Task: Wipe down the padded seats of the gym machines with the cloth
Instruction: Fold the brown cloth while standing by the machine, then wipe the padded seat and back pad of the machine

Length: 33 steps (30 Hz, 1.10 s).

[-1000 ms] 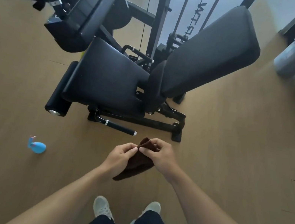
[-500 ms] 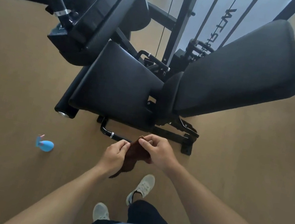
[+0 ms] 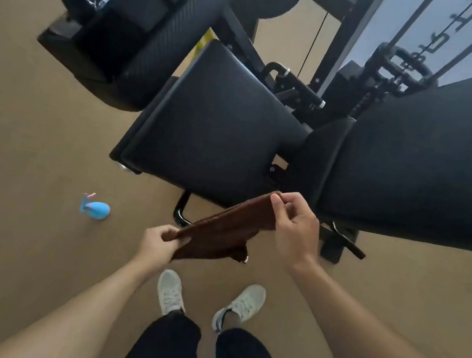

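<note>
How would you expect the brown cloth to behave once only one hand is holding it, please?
Probably floppy: the brown cloth is taut only along the edge between the left hand and right hand, and its lower part sags in folds. Likely light, since fingertip pinches carry it. It looks soft, so unlikely to slip.

Both hands are holding a brown cloth (image 3: 228,227) stretched at centre frame, left hand (image 3: 156,243) pinching its lower corner, right hand (image 3: 293,227) its upper, below the black seat (image 3: 216,122).
</note>
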Tool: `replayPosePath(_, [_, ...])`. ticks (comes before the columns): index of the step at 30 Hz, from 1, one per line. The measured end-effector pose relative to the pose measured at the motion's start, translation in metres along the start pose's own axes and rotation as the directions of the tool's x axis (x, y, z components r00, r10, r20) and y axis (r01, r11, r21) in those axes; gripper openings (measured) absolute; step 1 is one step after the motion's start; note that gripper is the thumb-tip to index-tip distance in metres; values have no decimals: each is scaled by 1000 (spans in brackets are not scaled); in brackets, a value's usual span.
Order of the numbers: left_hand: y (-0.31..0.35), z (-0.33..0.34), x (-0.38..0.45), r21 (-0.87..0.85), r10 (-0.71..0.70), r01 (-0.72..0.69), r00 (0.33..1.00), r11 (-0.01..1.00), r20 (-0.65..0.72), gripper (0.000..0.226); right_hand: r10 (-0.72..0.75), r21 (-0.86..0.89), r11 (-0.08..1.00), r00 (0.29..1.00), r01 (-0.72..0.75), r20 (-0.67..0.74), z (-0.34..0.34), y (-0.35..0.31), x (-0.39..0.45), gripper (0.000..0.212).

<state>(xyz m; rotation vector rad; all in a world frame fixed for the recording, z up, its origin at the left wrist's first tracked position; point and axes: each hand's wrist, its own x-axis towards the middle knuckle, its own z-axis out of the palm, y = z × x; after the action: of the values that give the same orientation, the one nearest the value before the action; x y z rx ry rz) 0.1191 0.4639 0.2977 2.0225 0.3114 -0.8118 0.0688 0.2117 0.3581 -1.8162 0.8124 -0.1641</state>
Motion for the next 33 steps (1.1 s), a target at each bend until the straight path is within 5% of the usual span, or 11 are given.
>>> replayPosePath(7, [29,-56,46,-124,53,-84,971,989,-233,27,144,32,989,986,-142,-78,59,23,8,23])
replayPosePath(12, [90,-93,99,66,234,-227,882,972,-408,30,157,244,961,984,-133,-81,100,-10,63,20])
replayPosePath(15, [104,-98,135,311,430,-306,745,900,-510,62,88,189,978,996,-93,35,132,1,104,57])
replayPosePath(17, [92,-81,152,554,626,-365,665,748,-407,58,40,88,995,987,-54,157,161,18,112,65])
replayPosePath(18, [79,-67,160,643,678,-389,678,659,-284,52,28,40,999,981,-36,193,176,31,111,62])
replayPosePath(20, [55,-40,174,737,635,-418,773,531,-19,51,39,-38,999,970,-31,242,203,56,107,56])
replayPosePath(22, [30,-20,194,810,515,-365,852,458,93,59,20,-117,993,958,14,286,223,73,109,53])
replayPosePath(29, [18,-2,251,954,645,-187,764,233,-8,62,-125,-451,853,942,263,312,263,84,144,58])
replayPosePath(33, [45,2,277,969,634,-175,773,173,26,64,-198,-473,810,921,347,337,260,83,180,55])
